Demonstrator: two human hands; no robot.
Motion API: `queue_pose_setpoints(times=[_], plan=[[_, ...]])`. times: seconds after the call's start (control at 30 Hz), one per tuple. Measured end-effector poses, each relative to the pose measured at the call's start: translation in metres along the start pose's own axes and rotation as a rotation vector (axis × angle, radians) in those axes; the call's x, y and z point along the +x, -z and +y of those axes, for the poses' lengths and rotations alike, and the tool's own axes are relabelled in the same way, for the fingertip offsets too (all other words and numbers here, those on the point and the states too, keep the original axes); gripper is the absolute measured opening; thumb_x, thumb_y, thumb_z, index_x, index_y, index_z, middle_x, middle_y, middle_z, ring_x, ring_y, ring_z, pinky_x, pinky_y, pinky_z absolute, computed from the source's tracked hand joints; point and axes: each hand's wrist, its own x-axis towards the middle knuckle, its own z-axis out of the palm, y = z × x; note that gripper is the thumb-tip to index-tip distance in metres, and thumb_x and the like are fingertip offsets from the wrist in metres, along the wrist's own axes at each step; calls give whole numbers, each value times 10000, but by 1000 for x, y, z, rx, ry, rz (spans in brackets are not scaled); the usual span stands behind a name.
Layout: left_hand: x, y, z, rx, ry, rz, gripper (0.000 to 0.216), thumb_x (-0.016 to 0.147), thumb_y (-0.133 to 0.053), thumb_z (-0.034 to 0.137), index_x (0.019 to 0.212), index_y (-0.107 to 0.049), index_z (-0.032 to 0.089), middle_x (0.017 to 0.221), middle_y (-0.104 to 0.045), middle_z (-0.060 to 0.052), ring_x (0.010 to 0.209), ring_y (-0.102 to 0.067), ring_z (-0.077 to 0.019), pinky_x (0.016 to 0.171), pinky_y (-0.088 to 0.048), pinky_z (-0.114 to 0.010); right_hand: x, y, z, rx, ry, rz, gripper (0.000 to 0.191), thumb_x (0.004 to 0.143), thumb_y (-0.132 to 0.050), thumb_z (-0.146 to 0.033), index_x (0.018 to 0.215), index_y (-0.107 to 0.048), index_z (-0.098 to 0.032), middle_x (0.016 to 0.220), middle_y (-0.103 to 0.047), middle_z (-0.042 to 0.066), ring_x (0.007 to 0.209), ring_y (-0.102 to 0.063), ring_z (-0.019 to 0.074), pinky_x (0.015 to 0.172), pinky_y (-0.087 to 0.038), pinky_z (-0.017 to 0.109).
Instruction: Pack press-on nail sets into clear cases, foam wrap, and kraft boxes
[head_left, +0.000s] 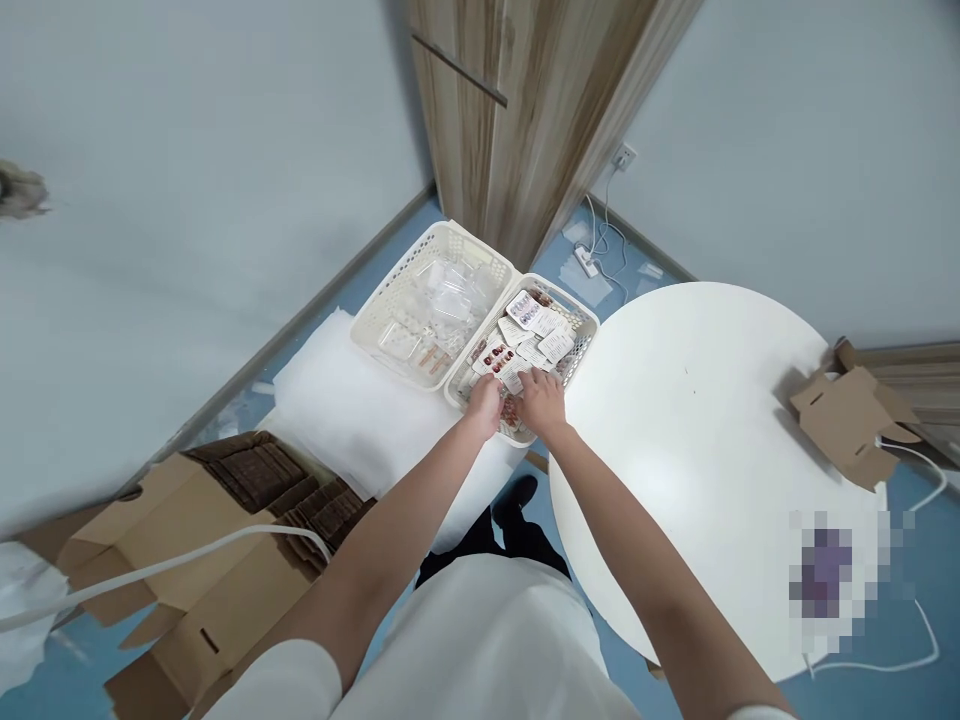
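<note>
A white perforated basket (583,318) holds several small printed cards and packs, some showing rows of false nails. My left hand (484,408) is closed at the near-left side of this basket, its fingertips at the lower edge of a card with dark red false nails (498,357). Over the near-right part of the cards lies my right hand (541,404), fingers bent and apart, touching the pile. What lies under its fingertips is hidden. Directly left stands a second white basket (375,290), containing clear plastic packaging (457,295).
Both baskets rest on a white padded surface (330,400). On the right is a round white table (675,400) bearing an open cardboard box (851,420). Cardboard boxes (195,520) with dark brown contents stand lower left. A power strip (585,262) lies by the wooden cabinet (517,120).
</note>
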Motion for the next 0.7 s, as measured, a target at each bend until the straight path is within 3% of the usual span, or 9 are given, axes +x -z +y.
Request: queue_pose_setpoints(times=[0.3, 0.47, 0.6, 0.7], plan=[[5, 4, -5, 40, 8, -76, 189, 578, -474, 123, 759, -492, 175, 709, -575, 7, 613, -537, -104, 537, -379, -224, 1, -3, 0, 73, -109, -17, 469, 740, -451, -181, 1208, -431, -179, 1143, -504, 119, 1053, -424, 261, 904, -233, 393], [1, 4, 0, 46, 22, -70, 248, 593, -460, 143, 831, -512, 188, 809, -606, -4, 715, -559, -119, 559, -380, -218, 0, 2, 6, 200, -44, 19, 493, 714, -415, -83, 1197, -447, -177, 1112, -517, 101, 1035, -451, 232, 874, -311, 360], [-6, 6, 2, 94, -13, -17, 340, 647, -480, 169, 986, -495, 197, 893, -596, -18, 806, -559, -131, 615, -400, -225, -3, 8, 14, 402, 49, 101, 321, 776, -391, -125, 1060, -538, -150, 1027, -531, 97, 952, -491, 193, 815, -387, 317], [-12, 12, 1, 182, -130, -3, 410, 664, -515, 166, 1071, -470, 190, 944, -565, -35, 848, -546, -133, 677, -415, -235, -7, 14, 18, 539, 35, 168, 220, 814, -403, -231, 902, -594, -167, 915, -550, 76, 864, -510, 184, 766, -415, 314]])
